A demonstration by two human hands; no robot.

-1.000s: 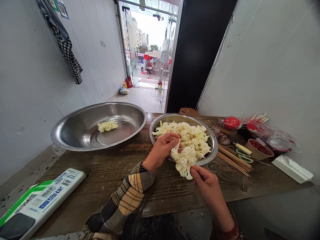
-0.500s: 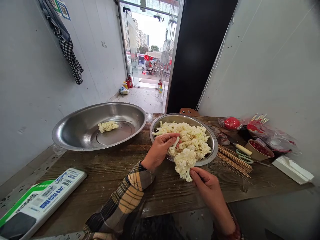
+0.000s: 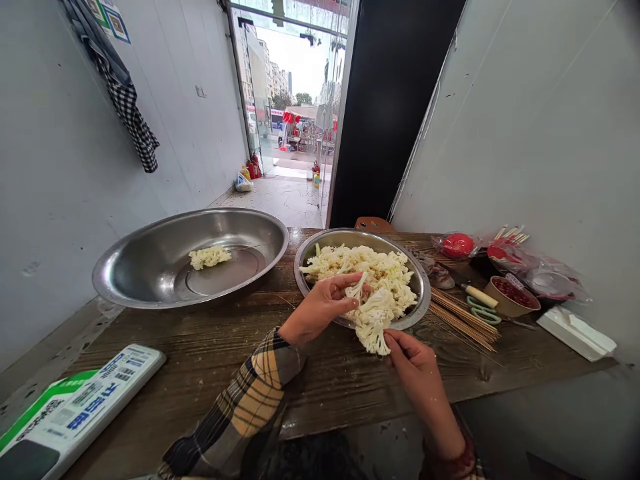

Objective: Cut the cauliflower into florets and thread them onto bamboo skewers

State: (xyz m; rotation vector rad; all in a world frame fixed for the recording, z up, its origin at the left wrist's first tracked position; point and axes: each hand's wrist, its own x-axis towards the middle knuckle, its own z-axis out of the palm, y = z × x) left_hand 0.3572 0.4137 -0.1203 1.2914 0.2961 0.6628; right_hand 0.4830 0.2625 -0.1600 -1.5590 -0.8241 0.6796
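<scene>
My left hand [image 3: 323,308] is closed on a small cauliflower floret, whose pale stem [image 3: 356,288] shows between the fingers. With thumb and fingertips, my right hand [image 3: 416,365] pinches the stem end of a larger cauliflower piece [image 3: 375,320]. That piece hangs over the near rim of a steel bowl [image 3: 425,297]. Inside the bowl lies a heap of cauliflower florets [image 3: 385,267]. Whether a skewer runs through the pieces in my hands cannot be made out.
At the left a large steel basin [image 3: 150,267] holds one row of cauliflower [image 3: 210,257]. Bamboo skewers [image 3: 463,319], green-handled scissors [image 3: 483,310], a knife [image 3: 480,295], a tub of red food [image 3: 513,295] and a white tissue pack [image 3: 577,332] lie right. A white-and-green box [image 3: 90,400] lies front left.
The larger cauliflower piece has turned and come up closer to my left hand. My left fingers have shifted on the small floret. The whole view has moved slightly.
</scene>
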